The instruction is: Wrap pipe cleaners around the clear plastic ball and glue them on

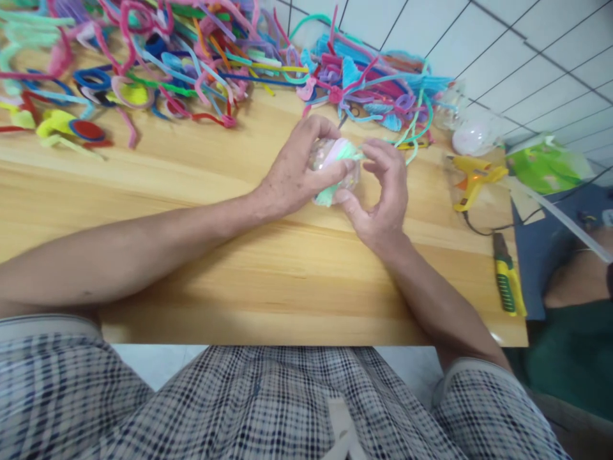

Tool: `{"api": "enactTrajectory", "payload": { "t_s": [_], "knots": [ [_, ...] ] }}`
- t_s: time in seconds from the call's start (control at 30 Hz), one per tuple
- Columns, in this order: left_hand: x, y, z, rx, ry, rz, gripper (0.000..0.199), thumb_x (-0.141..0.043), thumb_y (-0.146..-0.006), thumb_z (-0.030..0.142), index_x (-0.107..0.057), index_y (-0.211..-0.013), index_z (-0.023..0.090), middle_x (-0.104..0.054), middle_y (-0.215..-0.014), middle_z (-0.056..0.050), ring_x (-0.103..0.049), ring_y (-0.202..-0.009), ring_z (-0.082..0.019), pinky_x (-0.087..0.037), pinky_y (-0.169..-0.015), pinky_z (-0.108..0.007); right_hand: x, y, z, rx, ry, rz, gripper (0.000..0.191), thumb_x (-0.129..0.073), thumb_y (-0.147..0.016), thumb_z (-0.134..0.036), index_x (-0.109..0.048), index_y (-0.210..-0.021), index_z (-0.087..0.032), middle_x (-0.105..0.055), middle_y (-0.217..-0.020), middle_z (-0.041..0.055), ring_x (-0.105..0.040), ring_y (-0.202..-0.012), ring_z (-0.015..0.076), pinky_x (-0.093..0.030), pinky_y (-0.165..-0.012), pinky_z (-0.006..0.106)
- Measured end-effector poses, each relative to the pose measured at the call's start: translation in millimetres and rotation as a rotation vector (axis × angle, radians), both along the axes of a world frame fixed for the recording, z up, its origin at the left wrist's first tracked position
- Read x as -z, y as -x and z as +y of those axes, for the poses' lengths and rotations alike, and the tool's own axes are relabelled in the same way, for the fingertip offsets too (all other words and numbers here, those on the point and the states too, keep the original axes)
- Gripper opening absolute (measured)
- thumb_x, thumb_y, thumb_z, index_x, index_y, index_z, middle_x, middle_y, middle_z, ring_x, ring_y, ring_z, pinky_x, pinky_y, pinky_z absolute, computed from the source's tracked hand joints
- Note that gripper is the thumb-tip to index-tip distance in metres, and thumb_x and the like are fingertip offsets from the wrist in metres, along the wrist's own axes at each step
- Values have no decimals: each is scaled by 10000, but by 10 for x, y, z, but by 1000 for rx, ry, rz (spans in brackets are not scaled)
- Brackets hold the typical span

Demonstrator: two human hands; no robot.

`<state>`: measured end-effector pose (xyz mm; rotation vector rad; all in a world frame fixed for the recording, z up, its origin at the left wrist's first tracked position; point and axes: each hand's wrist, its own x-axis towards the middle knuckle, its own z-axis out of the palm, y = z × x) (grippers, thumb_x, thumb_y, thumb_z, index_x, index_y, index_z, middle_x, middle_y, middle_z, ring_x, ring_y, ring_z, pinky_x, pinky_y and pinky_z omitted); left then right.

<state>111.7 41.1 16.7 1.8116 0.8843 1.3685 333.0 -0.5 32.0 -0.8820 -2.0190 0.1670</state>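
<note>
Gripping a clear ball point(324, 152) in the left hand point(290, 172), fingers over the far side, thumb laid across the near face. Holding it at the table point(215, 281), centre, toward the far side — not showing whether touching the wood or just above. Displaying a mint-and-lilac strip point(343, 151) at the ball, partly behind the left thumb. Curling the right hand point(387, 191) about the ball's right side, thumb by the lower edge, fingertips near the strip — not revealing whether pinching anything.

Seeing a tangled heap of fuzzy stems point(125, 45) along the far left, mostly pink, blue and red. Noting a red disc point(87, 130) beside a yellow fuzzy piece point(53, 122) at its near edge. Finding blue stems point(426, 83) lying bunched beyond the right hand. Spotting a yellow glue gun point(475, 179) to the right, near a clear round object point(472, 137), and a yellow-and-green-handled tool point(507, 281) by the right edge. Wearing plaid clothing point(287, 402). Glimpsing another person point(575, 358) in dark green, far right, blurred.
</note>
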Motion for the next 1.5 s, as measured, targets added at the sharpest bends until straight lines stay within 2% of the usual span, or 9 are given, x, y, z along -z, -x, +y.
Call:
{"api": "enactTrajectory", "payload": {
  "t_s": [0.1,0.17,0.33,0.43,0.6,1.0,1.13,1.33,1.5],
  "knots": [
    [-49,31,-69,-24,20,11,549,-787,-960,807,-645,-1184,327,-745,-1290,-58,-670,-1275,-333,-564,-1101,-601,-68,19,-60,41,-6,202,333,-703,-1059,-599,-697,-1308,-377,-723,-1364,73,-696,-1354,343,-549,-1232,662],
    [-52,48,-81,-18,-10,20,558,-799,-948,813,-649,-1175,326,-757,-1252,-49,-682,-1264,-330,-577,-1101,-604,-103,44,-95,29,58,351,208,-693,-1084,-547,-738,-1090,-344,-731,-1085,28,-734,-1094,270,-615,-1097,548],
    [6,60,-67,-48,-30,28,548,-787,-971,793,-670,-1202,310,-763,-1250,-69,-716,-1257,-335,-602,-1106,-580,-158,118,-66,-121,461,567,428,-679,-1059,-669,-639,-853,-297,-574,-754,-31,-561,-639,162,-542,-621,331],
    [41,56,-70,-71,-34,41,526,-803,-974,757,-680,-1218,307,-765,-1251,-84,-737,-1260,-349,-623,-1097,-569,-202,120,-12,-230,692,697,520,-790,-946,-721,-555,-768,-293,-533,-703,-40,-515,-593,156,-504,-552,316],
    [81,48,-55,-91,-68,46,486,-828,-985,667,-675,-1261,297,-771,-1244,-82,-741,-1251,-335,-636,-1117,-558,-255,81,3,-234,844,699,636,-792,-902,-818,-479,-702,-301,-509,-646,-29,-564,-608,189,-605,-590,372],
    [4,73,-101,-77,-8,56,532,-832,-976,698,-669,-1243,268,-778,-1231,-78,-742,-1235,-331,-630,-1129,-545,-214,46,45,-267,844,777,496,-866,-896,-669,-556,-825,-289,-516,-709,-63,-565,-611,149,-537,-575,314],
    [17,73,-98,-69,4,56,590,-804,-975,776,-656,-1258,280,-774,-1234,-65,-719,-1271,-331,-623,-1116,-546,-158,46,21,-144,682,691,451,-815,-956,-656,-592,-832,-284,-556,-721,-52,-572,-632,147,-542,-605,313],
    [16,66,-146,-42,5,61,612,-770,-986,809,-648,-1292,293,-755,-1276,-75,-698,-1332,-340,-620,-1108,-542,-63,39,-70,18,137,264,346,-751,-1024,-625,-702,-1235,-355,-733,-1179,38,-734,-1081,253,-668,-849,448],
    [31,72,-191,-55,-32,78,580,-820,-983,729,-654,-1318,285,-741,-1332,-95,-723,-1293,-331,-610,-1168,-555,13,-37,-64,35,70,27,525,-643,-1087,-639,-614,-1522,-346,-683,-1447,109,-676,-1382,355,-662,-1083,629]
  ]
}}
